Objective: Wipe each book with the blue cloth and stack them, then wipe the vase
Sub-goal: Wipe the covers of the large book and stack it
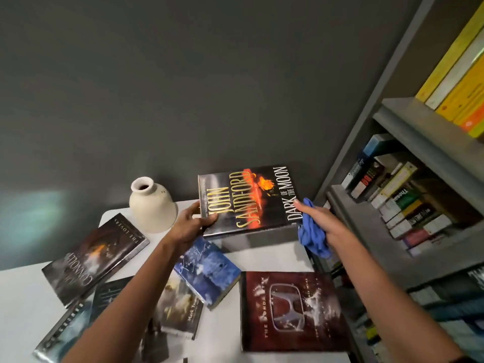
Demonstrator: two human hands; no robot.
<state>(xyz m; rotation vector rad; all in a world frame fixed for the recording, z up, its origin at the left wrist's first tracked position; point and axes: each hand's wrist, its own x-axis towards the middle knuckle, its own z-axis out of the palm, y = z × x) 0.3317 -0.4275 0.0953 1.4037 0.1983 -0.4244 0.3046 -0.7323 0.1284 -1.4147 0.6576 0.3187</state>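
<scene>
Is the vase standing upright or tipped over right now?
Upright: the vase stands on its wide base on the white table, with its dark mouth facing up.

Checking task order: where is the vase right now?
In the head view the cream vase stands upright at the table far edge, by the wall, just left of the left hand gripping the Sandford book.

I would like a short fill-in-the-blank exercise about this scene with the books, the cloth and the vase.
1. The left hand grips the held book, whose cover names the author John ____.
2. The right hand holds a cloth that is ____ in colour.
3. The table under the cream vase is ____ in colour.

Missing words: Sandford; blue; white.
</scene>
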